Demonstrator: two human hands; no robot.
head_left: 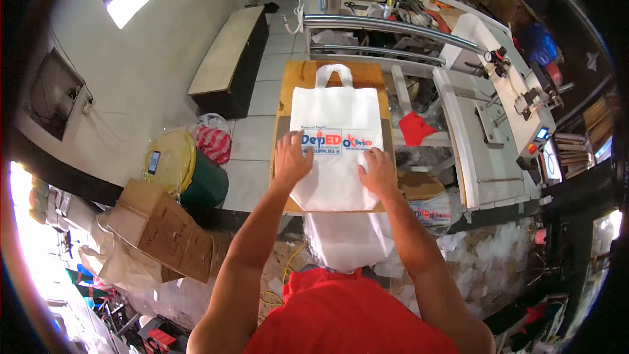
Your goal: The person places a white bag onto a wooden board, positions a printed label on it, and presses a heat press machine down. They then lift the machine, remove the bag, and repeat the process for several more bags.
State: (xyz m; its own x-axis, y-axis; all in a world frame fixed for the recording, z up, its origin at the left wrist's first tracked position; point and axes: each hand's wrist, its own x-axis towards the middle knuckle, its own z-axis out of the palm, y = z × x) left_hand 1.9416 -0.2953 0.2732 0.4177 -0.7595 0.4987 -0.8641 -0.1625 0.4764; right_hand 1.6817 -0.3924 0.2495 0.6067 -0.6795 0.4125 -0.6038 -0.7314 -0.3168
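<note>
A white tote bag (335,183) lies flat with its handle loop pointing away from me. Blue and red "DepED" lettering is printed across its middle. My left hand (293,158) rests palm down on the bag's left side, fingers stretched out by the print. On the right side, my right hand (378,170) also lies on the fabric, fingertips near the right-hand logo. Neither hand grips anything. Under the bag is a wooden board (288,86), showing at the top and along the edges. White sheet-like material (347,239) sits just below the board, close to my body.
A white-framed machine with metal rollers (393,26) and a gauge stands at the back and right. A red scrap (414,128) lies right of the board. To the left are a green drum (204,180), a cardboard box (164,226) and a low bench (229,52).
</note>
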